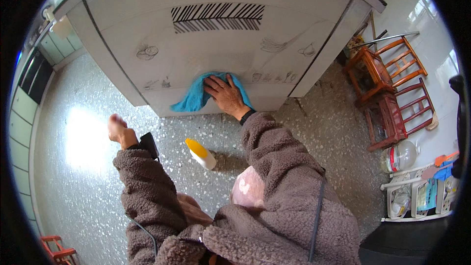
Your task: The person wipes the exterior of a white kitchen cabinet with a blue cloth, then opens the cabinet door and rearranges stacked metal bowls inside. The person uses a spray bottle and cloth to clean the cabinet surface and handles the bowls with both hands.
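My right hand (pixel 227 95) lies with spread fingers on a blue cloth (pixel 197 94), pressing it against the lower part of a white cabinet panel (pixel 220 53). The cloth's loose left end hangs toward the panel's bottom edge. Dark line drawings of food and kitchenware and a black striped pattern decorate the panel. Off to the left of it, above the floor, my left hand (pixel 120 130) is curled; its fingers are blurred and nothing shows in it. A white bottle with a yellow top (pixel 201 154) stands on the floor between my arms.
Two wooden chairs (pixel 386 70) are by the right wall, with a large clear plastic jug (pixel 401 156) and a white storage rack (pixel 414 195) nearby. Pale green cabinets (pixel 22 125) line the left side. A small red stool (pixel 59 248) is at lower left. The speckled floor (pixel 92 206) reflects bright light.
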Demonstrator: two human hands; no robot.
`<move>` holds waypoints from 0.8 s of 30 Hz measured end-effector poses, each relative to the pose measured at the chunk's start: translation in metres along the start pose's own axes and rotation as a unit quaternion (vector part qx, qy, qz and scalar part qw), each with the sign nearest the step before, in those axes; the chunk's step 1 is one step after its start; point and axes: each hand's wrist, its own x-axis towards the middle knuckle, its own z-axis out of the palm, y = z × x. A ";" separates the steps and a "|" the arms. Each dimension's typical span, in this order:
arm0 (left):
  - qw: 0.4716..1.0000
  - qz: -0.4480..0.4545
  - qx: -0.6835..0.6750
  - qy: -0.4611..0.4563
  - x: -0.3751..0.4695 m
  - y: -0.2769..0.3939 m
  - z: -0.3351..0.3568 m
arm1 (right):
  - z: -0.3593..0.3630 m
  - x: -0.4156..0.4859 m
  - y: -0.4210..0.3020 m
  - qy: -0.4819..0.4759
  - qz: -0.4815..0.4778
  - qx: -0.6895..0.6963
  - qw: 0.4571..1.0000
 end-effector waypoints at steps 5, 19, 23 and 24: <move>1.000 0.003 -0.016 -0.006 0.015 -0.015 -0.003 | -0.094 0.018 0.067 0.088 0.099 -0.048 0.990; 0.999 0.027 0.020 -0.017 0.000 -0.023 -0.002 | -0.164 -0.015 0.197 0.388 0.239 -0.037 0.889; 1.000 0.009 0.012 -0.015 -0.007 -0.019 0.001 | -0.067 -0.092 0.154 0.278 0.333 -0.001 0.901; 1.000 0.011 0.012 -0.017 -0.010 -0.019 0.002 | -0.045 -0.112 0.137 0.248 0.366 0.039 0.896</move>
